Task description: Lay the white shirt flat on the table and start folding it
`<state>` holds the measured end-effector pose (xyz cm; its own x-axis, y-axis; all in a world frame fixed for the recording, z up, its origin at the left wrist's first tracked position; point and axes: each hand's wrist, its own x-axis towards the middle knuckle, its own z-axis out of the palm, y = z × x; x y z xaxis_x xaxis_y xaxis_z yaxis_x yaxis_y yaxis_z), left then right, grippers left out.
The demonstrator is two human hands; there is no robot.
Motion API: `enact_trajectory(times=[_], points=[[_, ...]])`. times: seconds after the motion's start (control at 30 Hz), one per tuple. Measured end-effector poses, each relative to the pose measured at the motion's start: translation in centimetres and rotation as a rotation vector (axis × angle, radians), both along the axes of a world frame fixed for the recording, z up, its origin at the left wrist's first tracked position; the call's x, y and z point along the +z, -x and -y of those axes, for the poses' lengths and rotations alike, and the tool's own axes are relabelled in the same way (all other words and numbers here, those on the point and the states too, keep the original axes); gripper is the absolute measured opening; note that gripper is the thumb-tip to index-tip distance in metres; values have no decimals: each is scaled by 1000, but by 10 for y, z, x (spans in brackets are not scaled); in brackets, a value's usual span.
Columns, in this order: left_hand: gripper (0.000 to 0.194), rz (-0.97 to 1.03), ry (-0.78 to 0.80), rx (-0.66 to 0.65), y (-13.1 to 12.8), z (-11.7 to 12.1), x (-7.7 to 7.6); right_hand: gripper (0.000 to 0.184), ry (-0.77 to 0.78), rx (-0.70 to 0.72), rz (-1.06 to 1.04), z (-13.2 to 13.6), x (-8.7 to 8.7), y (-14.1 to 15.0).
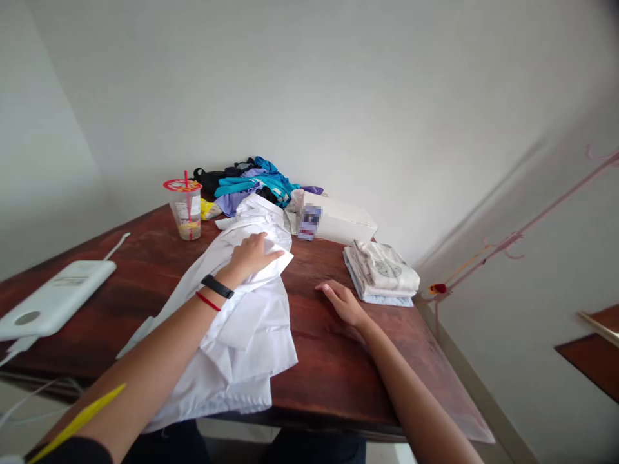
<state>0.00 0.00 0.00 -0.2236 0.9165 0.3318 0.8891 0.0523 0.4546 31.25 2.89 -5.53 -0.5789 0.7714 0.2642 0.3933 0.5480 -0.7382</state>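
A white shirt (242,322) lies spread over the dark wooden table (329,361), hanging over its near edge. My left hand (251,254), with a black band and a red string at the wrist, rests flat on the shirt's upper part, fingers stretched toward the right. My right hand (341,299) lies flat on the bare wood just right of the shirt, fingers apart, holding nothing. A folded stack of pale clothes (382,270) sits a little beyond the right hand.
A heap of blue, purple and black clothes (256,183) lies at the table's far edge by the wall. A plastic cup with a red straw (186,209) stands at the back left. A white box (338,219) and a white power bank (53,296) also rest on the table.
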Motion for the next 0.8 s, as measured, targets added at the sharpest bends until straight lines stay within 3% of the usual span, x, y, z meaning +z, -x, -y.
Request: enact_trajectory(times=[0.07,0.1,0.2,0.33,0.43,0.6,0.7,0.8], points=[[74,-153,212,-13,-2,4,-7,51,0,-4,7,1,1,0],[65,-198,267,-22,-3,5,-9,51,-1,-2,12,1,1,0],[27,-233,266,7,-3,9,-9,50,-5,8,16,1,2,0],[37,-221,195,77,-5,11,0,50,-16,10,8,0,1,1],[42,-173,10,146,-10,11,12,51,-26,10,11,0,0,1],[31,45,-472,190,-15,16,30,48,-31,6,17,0,0,1],[32,157,-724,136,-22,26,36,42,-35,0,26,1,0,2],[33,163,-834,10,-36,41,35,36,-30,-14,29,0,-3,2]])
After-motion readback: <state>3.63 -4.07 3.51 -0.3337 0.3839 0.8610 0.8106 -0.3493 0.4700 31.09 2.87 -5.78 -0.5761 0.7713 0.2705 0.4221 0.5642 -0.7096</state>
